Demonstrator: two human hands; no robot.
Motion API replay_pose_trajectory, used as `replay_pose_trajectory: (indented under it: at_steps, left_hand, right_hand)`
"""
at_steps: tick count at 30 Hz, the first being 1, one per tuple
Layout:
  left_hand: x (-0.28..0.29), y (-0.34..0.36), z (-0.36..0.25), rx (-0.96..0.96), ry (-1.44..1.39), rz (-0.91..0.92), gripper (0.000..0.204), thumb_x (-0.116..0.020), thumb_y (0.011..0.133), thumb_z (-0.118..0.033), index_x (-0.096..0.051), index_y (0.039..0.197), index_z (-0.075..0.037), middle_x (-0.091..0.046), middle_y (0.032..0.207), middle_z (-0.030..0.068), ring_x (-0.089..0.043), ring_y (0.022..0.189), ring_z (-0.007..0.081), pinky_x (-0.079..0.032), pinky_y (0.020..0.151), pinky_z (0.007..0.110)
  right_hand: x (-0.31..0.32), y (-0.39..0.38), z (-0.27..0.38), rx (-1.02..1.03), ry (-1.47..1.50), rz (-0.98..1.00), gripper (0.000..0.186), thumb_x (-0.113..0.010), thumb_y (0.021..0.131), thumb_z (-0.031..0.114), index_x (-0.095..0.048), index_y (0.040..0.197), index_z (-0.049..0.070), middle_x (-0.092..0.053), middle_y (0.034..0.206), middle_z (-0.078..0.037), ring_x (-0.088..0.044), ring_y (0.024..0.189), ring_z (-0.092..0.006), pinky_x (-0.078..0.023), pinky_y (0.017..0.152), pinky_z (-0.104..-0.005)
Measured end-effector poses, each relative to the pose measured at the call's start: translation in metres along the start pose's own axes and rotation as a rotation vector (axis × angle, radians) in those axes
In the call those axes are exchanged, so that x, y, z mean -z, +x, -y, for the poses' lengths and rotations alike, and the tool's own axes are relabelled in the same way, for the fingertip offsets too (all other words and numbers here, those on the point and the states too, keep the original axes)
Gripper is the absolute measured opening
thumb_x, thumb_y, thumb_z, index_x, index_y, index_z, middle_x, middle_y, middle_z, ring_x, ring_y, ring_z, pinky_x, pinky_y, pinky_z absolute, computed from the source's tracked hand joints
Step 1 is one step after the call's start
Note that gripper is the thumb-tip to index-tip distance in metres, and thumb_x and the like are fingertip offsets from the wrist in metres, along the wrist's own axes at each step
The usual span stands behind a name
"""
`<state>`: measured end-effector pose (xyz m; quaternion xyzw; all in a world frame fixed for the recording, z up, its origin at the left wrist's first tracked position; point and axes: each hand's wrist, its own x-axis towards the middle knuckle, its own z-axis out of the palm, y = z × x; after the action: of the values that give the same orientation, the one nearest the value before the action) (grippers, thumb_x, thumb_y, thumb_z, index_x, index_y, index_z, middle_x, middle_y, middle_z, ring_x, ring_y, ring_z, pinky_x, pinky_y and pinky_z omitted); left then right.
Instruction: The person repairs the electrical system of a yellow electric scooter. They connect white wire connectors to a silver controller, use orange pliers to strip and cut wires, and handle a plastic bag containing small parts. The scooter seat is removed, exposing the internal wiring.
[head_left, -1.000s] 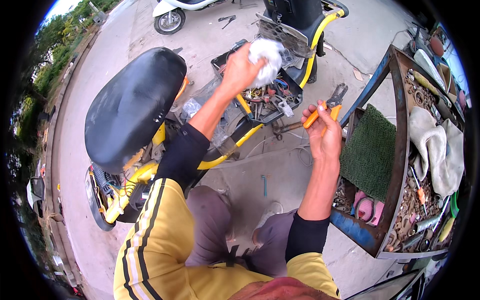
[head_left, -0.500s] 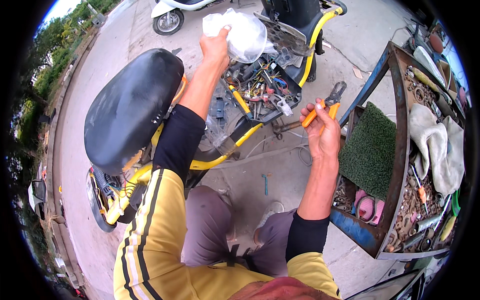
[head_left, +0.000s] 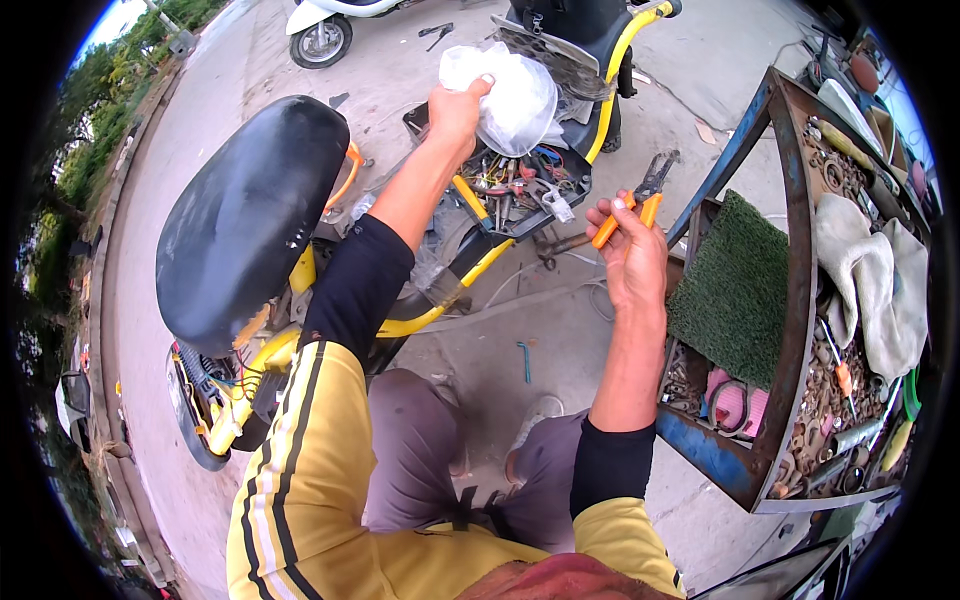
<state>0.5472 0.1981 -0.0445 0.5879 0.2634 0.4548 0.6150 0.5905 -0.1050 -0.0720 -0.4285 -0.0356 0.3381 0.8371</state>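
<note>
My left hand point(head_left: 455, 120) is closed on a bunched clear plastic bag point(head_left: 515, 100), thumb on top. It holds the bag over a black tray point(head_left: 560, 200) crowded with wires, connectors and small tools, set in the frame of a yellow scooter point(head_left: 480, 265). My right hand point(head_left: 635, 255) grips orange-handled pliers point(head_left: 640, 205), jaws pointing up and away from me. The pliers are apart from the tray, between it and the tool cart. What the bag contains, if anything, cannot be made out.
The scooter's black seat point(head_left: 255, 220) is at left. A rusty tool cart point(head_left: 790, 300) on the right carries a green turf mat point(head_left: 735, 290), a pale cloth point(head_left: 860, 290) and many loose metal parts. A teal tool point(head_left: 525, 362) lies on the ground. A white scooter point(head_left: 330, 30) stands far off.
My left hand has carried the plastic bag right and slightly nearer, over the tray. The pliers in my right hand have shifted slightly left. The whole view has also moved a little.
</note>
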Motion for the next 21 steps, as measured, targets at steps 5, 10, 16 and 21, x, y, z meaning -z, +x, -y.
replay_pose_trajectory:
  at_steps: [5, 10, 16, 21]
  left_hand:
    - [-0.019, -0.035, -0.015, -0.642, 0.779, 0.044, 0.027, -0.075, 0.085, -0.013, -0.060, 0.106, -0.006, -0.074, 0.105, 0.0121, -0.071, 0.092, 0.0330, -0.058, 0.077, 0.040]
    - [-0.009, -0.056, -0.003, -1.242, 1.222, 0.765, 0.042, -0.068, 0.073, 0.000, -0.061, 0.113, -0.007, -0.065, 0.133, 0.0044, -0.066, 0.112, 0.0266, -0.055, 0.092, 0.036]
    - [0.026, -0.079, 0.001, -0.837, 1.290, 1.044, 0.081, -0.085, 0.069, -0.012, -0.051, 0.141, -0.004, -0.053, 0.148, 0.0121, -0.049, 0.140, 0.0322, -0.041, 0.116, 0.041]
    - [0.015, -0.068, 0.007, -0.830, 1.538, 1.022, 0.107, -0.097, 0.057, -0.025, -0.046, 0.150, -0.013, -0.053, 0.150, 0.0057, -0.047, 0.143, 0.0258, -0.033, 0.122, 0.051]
  right_hand:
    - [0.003, 0.008, -0.012, -0.012, -0.274, -0.058, 0.057, -0.075, 0.092, 0.021, -0.050, 0.137, -0.005, -0.065, 0.108, -0.012, -0.070, 0.097, -0.0233, -0.053, 0.077, -0.0337]
    - [-0.006, 0.004, -0.016, -0.048, -0.352, -0.080, 0.050, -0.074, 0.093, 0.019, -0.052, 0.133, -0.002, -0.065, 0.112, -0.012, -0.069, 0.097, -0.0222, -0.052, 0.077, -0.0331]
    - [-0.007, 0.005, -0.017, -0.061, -0.391, -0.069, 0.047, -0.074, 0.094, 0.018, -0.052, 0.131, 0.002, -0.063, 0.113, -0.011, -0.068, 0.099, -0.0217, -0.054, 0.078, -0.0328]
    - [-0.010, 0.004, -0.019, -0.060, -0.401, -0.054, 0.048, -0.074, 0.093, 0.019, -0.052, 0.131, 0.001, -0.063, 0.114, -0.011, -0.068, 0.102, -0.0218, -0.054, 0.078, -0.0328]
